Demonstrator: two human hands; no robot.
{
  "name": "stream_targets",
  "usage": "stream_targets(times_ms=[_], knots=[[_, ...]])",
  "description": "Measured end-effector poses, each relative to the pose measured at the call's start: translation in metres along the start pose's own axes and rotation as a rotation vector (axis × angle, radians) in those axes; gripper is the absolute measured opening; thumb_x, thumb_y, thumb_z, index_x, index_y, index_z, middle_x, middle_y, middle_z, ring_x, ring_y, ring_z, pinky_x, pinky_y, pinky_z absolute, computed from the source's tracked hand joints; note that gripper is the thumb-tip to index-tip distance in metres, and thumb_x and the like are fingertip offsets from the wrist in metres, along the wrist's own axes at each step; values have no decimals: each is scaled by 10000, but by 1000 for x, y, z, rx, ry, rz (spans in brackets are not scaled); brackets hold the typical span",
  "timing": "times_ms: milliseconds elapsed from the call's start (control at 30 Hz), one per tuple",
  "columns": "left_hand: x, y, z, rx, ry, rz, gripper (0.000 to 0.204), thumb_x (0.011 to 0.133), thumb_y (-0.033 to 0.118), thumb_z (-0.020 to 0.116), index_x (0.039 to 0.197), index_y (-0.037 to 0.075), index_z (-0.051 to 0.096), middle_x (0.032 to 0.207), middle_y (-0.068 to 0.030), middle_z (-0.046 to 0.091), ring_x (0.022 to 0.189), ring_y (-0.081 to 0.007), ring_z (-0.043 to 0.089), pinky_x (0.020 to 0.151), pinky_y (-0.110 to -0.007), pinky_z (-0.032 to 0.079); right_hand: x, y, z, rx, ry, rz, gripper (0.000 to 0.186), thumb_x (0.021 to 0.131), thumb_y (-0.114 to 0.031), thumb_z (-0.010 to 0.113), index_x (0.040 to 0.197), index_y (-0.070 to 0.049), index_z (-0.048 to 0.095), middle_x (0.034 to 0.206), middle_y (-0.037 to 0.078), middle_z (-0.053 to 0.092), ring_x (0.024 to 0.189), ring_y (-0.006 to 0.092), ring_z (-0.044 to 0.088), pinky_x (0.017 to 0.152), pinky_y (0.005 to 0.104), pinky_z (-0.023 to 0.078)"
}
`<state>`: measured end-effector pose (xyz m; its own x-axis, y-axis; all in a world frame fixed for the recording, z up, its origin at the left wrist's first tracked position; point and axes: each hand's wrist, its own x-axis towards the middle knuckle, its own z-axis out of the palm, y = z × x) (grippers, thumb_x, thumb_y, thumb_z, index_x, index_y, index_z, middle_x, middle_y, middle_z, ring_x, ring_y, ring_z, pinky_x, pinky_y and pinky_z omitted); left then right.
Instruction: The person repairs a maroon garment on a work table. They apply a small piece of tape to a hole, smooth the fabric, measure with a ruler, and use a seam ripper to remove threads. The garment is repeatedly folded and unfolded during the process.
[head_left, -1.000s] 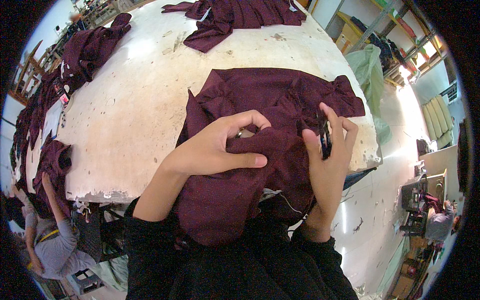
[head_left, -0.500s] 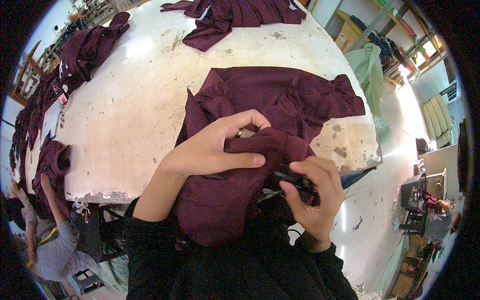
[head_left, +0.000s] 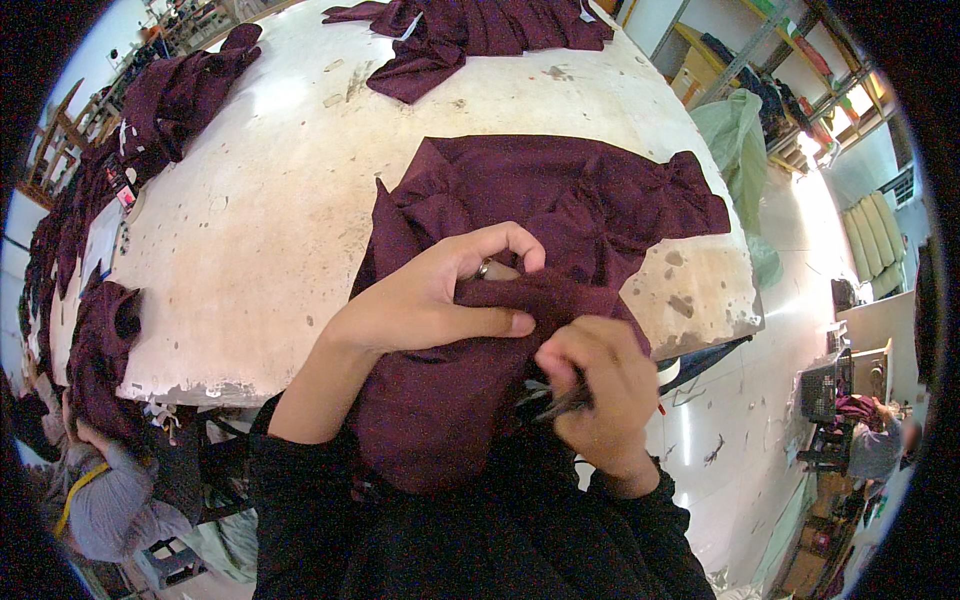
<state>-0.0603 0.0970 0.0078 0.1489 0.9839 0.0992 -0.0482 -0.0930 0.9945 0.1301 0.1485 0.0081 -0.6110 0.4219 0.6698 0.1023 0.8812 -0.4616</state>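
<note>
A maroon garment [head_left: 440,400] hangs over the table's near edge and onto my lap, its far part spread in folds on the tabletop. My left hand [head_left: 440,295], with a ring on one finger, pinches a fold of it between thumb and fingers. Just right of that fold is my right hand [head_left: 605,385], smeared by motion, its fingers curled. From its palm side pokes a dark, narrow tool [head_left: 560,405] that looks like thread snips; most of it is hidden by the hand.
More maroon garments [head_left: 490,30] lie at the far side of the worn white table [head_left: 270,200], and others [head_left: 180,100] pile along its left edge. A person [head_left: 110,500] in grey works at the lower left. Shelves [head_left: 740,60] and green plastic sheeting [head_left: 735,140] stand right; another person [head_left: 880,450] is farther right.
My right hand has turned and its fingers have curled in, with the dark tool now pointing down toward my lap. My left hand keeps its pinch on the fold, barely shifted.
</note>
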Motion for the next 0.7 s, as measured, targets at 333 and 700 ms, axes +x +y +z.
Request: stream_targets(times_ms=[333, 700], knots=[[-2, -5, 1, 134, 87, 37, 353, 747, 61, 689, 1035, 63, 484, 1006, 10, 466, 987, -94, 467, 869, -257, 392, 14, 55, -1, -236, 257, 128, 126, 662, 12, 570, 776, -26, 533, 756, 88, 533, 728, 226, 538, 678, 318, 439], [-16, 9, -20, 1138, 637, 84, 335, 776, 76, 641, 1072, 46, 487, 1126, -68, 545, 1026, -178, 507, 849, -303, 397, -15, 131, -52, -649, 471, 468, 304, 912, -236, 506, 1123, -23, 554, 866, 69, 514, 719, 140, 498, 680, 265, 421]])
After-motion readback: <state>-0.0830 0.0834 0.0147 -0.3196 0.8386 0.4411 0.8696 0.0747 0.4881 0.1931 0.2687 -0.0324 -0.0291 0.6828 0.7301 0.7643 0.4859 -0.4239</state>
